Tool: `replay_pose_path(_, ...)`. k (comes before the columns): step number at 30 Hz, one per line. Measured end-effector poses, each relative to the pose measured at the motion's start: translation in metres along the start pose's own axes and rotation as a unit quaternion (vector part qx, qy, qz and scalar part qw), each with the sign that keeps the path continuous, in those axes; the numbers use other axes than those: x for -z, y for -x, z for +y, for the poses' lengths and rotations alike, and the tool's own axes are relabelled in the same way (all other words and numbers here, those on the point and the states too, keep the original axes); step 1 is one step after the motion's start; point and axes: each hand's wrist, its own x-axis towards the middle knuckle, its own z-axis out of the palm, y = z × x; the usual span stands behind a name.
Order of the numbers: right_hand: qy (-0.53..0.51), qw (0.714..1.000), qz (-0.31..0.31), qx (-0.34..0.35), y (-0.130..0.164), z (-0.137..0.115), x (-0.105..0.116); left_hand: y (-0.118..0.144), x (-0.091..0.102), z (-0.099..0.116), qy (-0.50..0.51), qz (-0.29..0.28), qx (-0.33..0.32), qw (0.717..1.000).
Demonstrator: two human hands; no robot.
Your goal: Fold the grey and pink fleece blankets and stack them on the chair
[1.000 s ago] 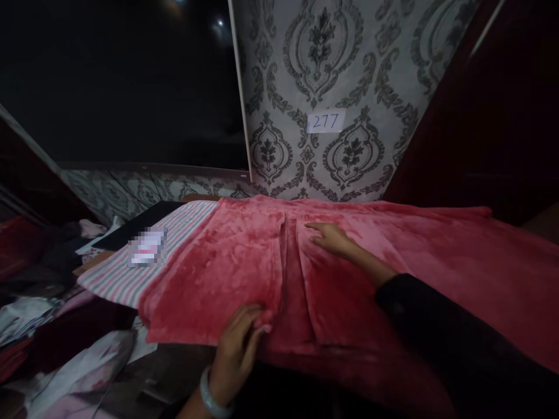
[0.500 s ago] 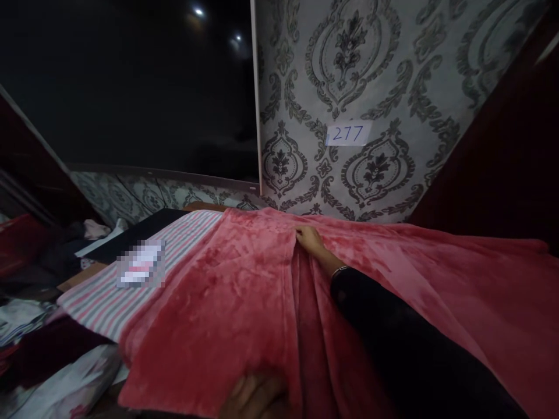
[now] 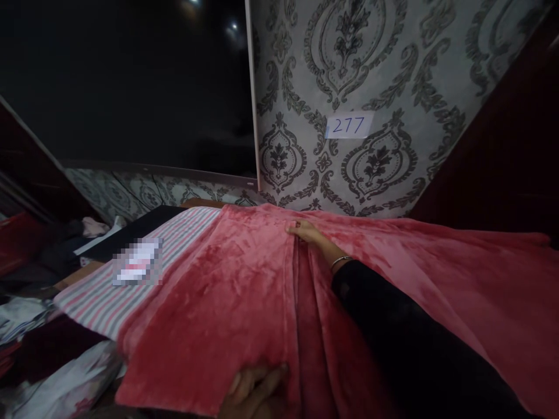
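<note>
A plush red blanket lies spread over a surface, with a raised fold running away from me down its middle. At the far end of that fold, my right hand is closed on the fabric edge between thumb and fingers. My left hand is low in the view at the blanket's near side, its fingers bent against the fabric beside the fold. Part of it is cut off by the lower edge of the picture. Pink, grey and white striped cloth shows beyond the blanket's left side.
A large dark screen hangs on the patterned wall. A paper marked 277 is stuck there. At left lie a black flat object, a plastic bag and heaped clothes. A dark panel slopes at right.
My right hand has shifted slightly left along the fold's far end, its thumb stretching onto the fabric. The left hand stays low, its fingers showing more clearly. The view has tilted a little.
</note>
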Motion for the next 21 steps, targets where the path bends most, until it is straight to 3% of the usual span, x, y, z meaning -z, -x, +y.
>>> replay_pose_path(6,0.067,0.996,0.051,-0.014,0.003,-0.008,-0.011,-0.025,0.015,-0.004,0.018,0.030,-0.077,0.996)
replay_pose_path(12,0.158,0.984,0.085,-0.022,0.020,-0.017,0.000,-0.036,0.029,0.007,0.004,0.034,-0.136,0.990)
replay_pose_path(16,0.201,0.977,0.062,-0.040,0.041,-0.021,0.007,-0.036,0.030,0.012,0.020,0.044,-0.134,0.990)
replay_pose_path(21,0.204,0.979,0.007,-0.013,0.071,-0.028,-0.005,-0.033,0.032,0.019,0.046,0.017,-0.096,0.994)
